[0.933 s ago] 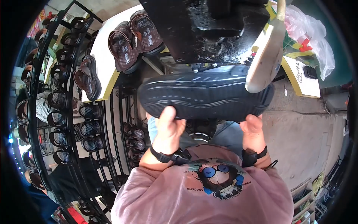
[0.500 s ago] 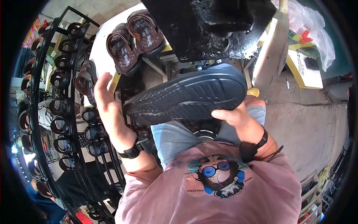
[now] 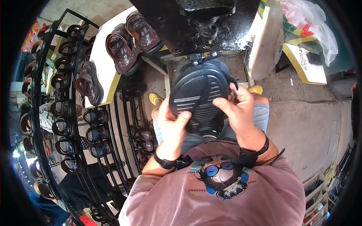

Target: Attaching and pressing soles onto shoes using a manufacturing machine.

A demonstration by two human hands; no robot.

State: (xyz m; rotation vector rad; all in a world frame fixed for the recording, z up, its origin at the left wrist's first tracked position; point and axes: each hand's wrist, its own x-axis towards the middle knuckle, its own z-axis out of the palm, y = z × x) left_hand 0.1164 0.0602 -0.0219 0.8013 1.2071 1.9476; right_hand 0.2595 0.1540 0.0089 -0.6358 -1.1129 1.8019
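A black sandal [image 3: 200,100] is held in front of me, its ridged outsole facing up and one end pointing toward the machine. My left hand [image 3: 171,126] grips its left edge, thumb on the sole and the other fingers hidden beneath. On the opposite edge my right hand [image 3: 237,107] is closed, its thumb pressed on the tread. A dark strap-like piece sticks out by my right fingers. The sandal's upper is mostly hidden under the sole.
A black machine head [image 3: 203,30] stands just beyond the sandal. Brown sandals [image 3: 122,49] rest on a white, yellow-edged table [image 3: 102,51] at the left. Farther left, black racks [image 3: 36,116] hold several sandals. A second table [image 3: 311,71] with plastic bags [image 3: 313,22] is at the right.
The sandal has turned from lying crosswise to pointing away from me. My left hand, open beside it before, has moved right and taken hold of its edge; my right hand still grips it.
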